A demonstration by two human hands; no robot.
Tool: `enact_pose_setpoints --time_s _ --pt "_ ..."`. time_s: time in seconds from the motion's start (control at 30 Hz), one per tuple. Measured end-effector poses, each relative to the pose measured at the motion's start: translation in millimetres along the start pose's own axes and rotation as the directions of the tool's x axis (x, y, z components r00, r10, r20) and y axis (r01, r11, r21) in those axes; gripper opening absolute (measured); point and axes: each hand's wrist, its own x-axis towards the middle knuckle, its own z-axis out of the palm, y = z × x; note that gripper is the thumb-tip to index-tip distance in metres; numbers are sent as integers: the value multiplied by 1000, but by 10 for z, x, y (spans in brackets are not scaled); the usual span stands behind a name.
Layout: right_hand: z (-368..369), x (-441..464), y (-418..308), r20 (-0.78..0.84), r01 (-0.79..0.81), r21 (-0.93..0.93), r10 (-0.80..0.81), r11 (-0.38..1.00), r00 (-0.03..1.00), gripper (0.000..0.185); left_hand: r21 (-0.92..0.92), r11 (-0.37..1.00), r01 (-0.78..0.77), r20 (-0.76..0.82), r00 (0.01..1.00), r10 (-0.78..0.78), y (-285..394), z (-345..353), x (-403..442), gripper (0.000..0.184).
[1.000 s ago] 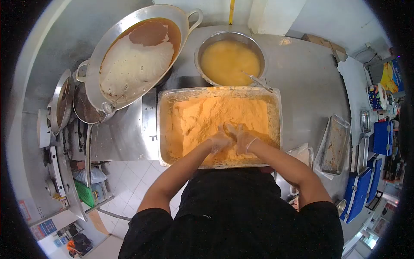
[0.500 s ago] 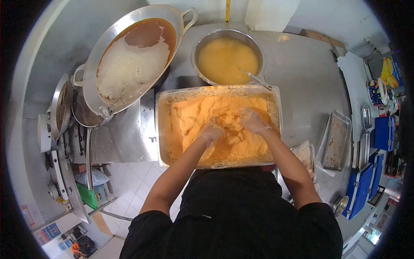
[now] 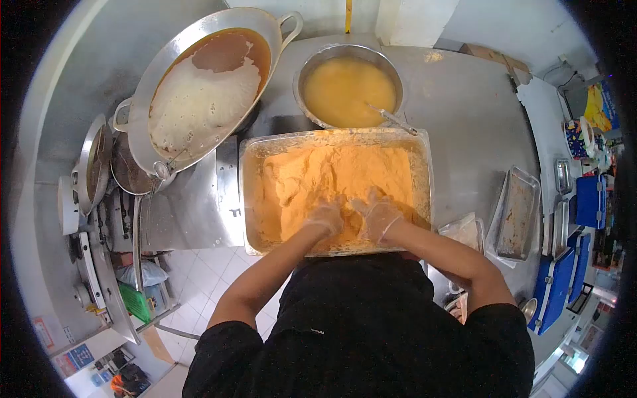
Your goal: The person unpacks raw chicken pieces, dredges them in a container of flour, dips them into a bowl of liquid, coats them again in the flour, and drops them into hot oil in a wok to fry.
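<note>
A deep rectangular metal pan holds a thick bed of orange breading flour. Both hands wear clear plastic gloves and work in the flour near the pan's front side. My left hand reaches into it left of centre, fingers stretched forward and their tips partly buried. Close beside it, my right hand rests in the flour with its fingers apart, slightly bent. Whether any food lies under the flour is hidden.
Behind the pan stands a steel bowl of cloudy yellow liquid, with a utensil handle leaning out. At left is a large wok of foamy brown oil. Trays and a plastic bag lie on the right.
Both hands have drawn back toward my body, the right one also moving left, closer to the other. The flour's surface in the middle looks more levelled.
</note>
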Motion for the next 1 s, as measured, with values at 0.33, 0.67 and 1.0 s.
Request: enact_pose_setpoints --time_s 0.33,0.67,1.0 --pt "-41 649 440 325 -118 379 -13 918 946 64 -17 1000 -9 -194 981 5 -74 243 841 64" --pt "228 753 195 341 -278 213 196 937 920 80 27 999 -39 -178 983 43 -52 249 1122 68" --pt "-36 493 679 44 -41 503 22 864 999 90 -949 272 -159 -102 971 215 -569 168 763 75"
